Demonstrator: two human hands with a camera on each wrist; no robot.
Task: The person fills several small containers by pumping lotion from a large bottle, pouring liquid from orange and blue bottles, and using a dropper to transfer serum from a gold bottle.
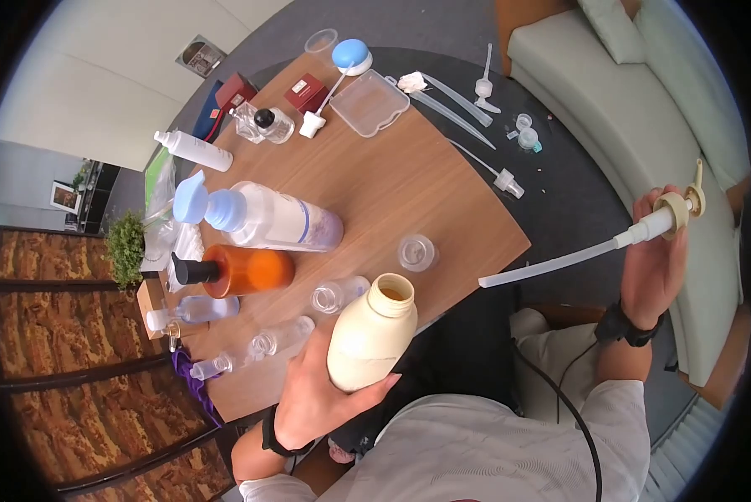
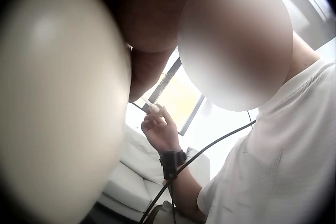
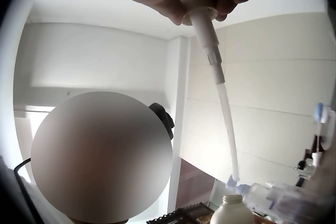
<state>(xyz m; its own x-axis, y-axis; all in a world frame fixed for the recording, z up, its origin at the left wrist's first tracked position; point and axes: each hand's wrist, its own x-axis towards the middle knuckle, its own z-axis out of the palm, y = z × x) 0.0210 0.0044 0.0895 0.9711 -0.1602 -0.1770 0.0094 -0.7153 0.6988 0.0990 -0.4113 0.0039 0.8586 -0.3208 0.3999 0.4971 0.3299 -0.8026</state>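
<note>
A cream bottle (image 1: 374, 339) with an open threaded mouth is gripped around its body by my left hand (image 1: 317, 389), over the table's near edge. In the left wrist view the bottle (image 2: 58, 103) fills the left side. Off to the right, my right hand (image 1: 656, 263) pinches a cream pump head (image 1: 672, 213) by its collar. From the pump a long translucent dip tube (image 1: 551, 261) reaches left toward the table corner, apart from the bottle. In the right wrist view the dip tube (image 3: 229, 134) hangs down and the bottle's neck (image 3: 232, 199) shows below.
On the wooden table (image 1: 384, 176) stand a large clear pump bottle (image 1: 279, 219), an orange pump bottle (image 1: 254, 269), a small clear cup (image 1: 416, 252) and several clear bottles. A clear plastic case (image 1: 370, 103) lies farther back. Tubes and a spray nozzle (image 1: 508, 183) lie beyond the table edge, near a sofa (image 1: 593, 100).
</note>
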